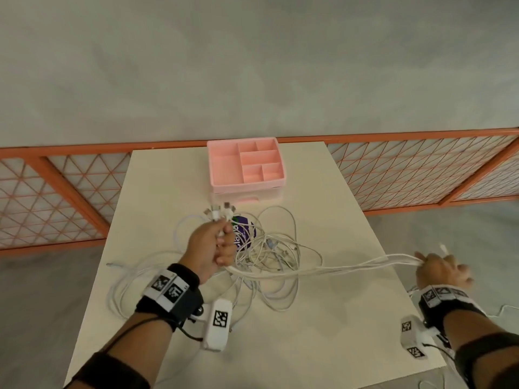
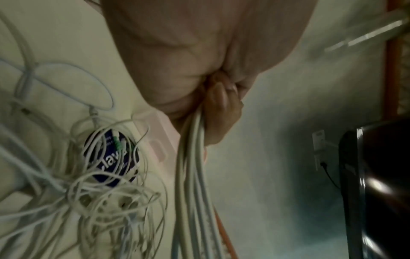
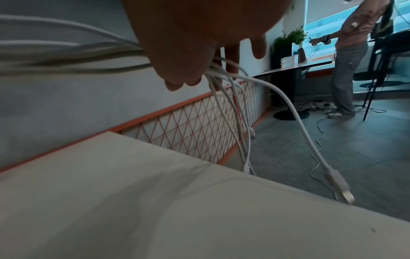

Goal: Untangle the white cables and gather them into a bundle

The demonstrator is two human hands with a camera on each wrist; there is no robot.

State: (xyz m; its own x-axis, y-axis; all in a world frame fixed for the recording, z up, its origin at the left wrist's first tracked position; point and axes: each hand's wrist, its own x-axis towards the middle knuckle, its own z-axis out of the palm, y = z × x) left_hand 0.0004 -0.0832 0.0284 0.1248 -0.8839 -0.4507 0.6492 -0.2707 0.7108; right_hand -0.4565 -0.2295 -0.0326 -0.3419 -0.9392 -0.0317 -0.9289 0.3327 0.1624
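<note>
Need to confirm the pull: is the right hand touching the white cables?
Touching. Right wrist view shows the right hand with fingers closed around the white cables.

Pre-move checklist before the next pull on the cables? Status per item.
1. Left hand grips the plug ends: ok.
2. Right hand holds the cables drawn out between the hands: ok.
3. Drawn-out cables free of the tangle: cannot tell; they pass over it.
4. Tangle undone: not ok; loops still piled on the table.
5. Purple disc clear of cables: not ok; loops lie over it.
6. Pink organizer clear of the pull: ok.
</note>
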